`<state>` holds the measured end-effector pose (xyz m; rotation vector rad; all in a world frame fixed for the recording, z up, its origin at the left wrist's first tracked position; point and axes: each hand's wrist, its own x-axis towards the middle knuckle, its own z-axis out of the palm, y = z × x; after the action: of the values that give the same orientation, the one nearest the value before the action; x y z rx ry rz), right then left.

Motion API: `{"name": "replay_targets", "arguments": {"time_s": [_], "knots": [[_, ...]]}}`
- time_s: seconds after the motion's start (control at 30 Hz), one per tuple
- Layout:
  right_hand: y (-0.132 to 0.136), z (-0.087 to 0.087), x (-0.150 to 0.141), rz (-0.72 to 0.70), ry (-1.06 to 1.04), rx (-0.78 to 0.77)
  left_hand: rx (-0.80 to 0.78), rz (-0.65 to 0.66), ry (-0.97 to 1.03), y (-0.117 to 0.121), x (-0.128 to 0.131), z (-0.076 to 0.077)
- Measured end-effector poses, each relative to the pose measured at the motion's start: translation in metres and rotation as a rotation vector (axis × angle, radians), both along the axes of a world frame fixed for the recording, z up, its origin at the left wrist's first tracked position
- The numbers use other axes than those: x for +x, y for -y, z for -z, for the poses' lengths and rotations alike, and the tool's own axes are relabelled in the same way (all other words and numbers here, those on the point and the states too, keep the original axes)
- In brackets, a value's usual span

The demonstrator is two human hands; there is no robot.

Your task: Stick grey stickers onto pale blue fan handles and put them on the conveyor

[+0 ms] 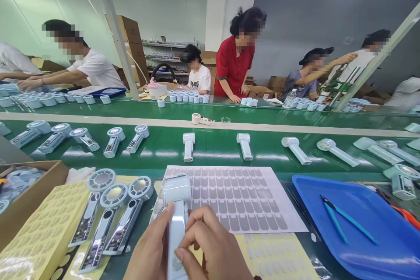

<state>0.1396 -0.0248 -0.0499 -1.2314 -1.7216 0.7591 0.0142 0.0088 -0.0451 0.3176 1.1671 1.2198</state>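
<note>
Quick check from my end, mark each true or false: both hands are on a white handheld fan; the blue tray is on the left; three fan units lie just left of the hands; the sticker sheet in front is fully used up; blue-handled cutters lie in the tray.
1. Both the left hand and right hand hold the white handheld fan. True.
2. The blue tray is on the left. False: it sits to the right.
3. Three fan units lie left of the hands. True.
4. The sticker sheet is used up. False: most rows still carry stickers.
5. Blue-handled cutters lie in the tray. True.
</note>
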Motion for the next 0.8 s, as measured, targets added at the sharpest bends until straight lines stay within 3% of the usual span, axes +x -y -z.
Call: {"name": "replay_targets", "arguments": {"time_s": [0.1,0.2,0.27,0.37,0.53,0.67,0.8], "knots": [[0.002,0.001,-0.001,0.061,-0.075,0.184,-0.042,0.089,-0.03,-0.003,0.006,-0.017],[-0.001,-0.001,0.016,0.216,-0.227,0.231,-0.045,0.25,-0.043,-0.022,0.003,-0.041],[-0.007,0.002,0.042,0.34,-0.078,0.167,0.035,0.278,-0.15,-0.048,-0.003,-0.056],[-0.02,0.015,0.096,0.546,0.344,-0.004,0.161,0.184,-0.34,-0.102,-0.014,-0.067],[-0.051,0.04,0.164,0.682,0.633,-0.193,0.21,0.238,-0.525,-0.182,-0.022,-0.053],[-0.081,0.046,0.18,0.674,0.799,-0.258,0.089,0.297,-0.694,-0.223,-0.015,-0.029],[-0.1,0.05,0.187,0.659,0.895,-0.246,0.045,0.355,-0.879,-0.248,-0.005,-0.012]]}}
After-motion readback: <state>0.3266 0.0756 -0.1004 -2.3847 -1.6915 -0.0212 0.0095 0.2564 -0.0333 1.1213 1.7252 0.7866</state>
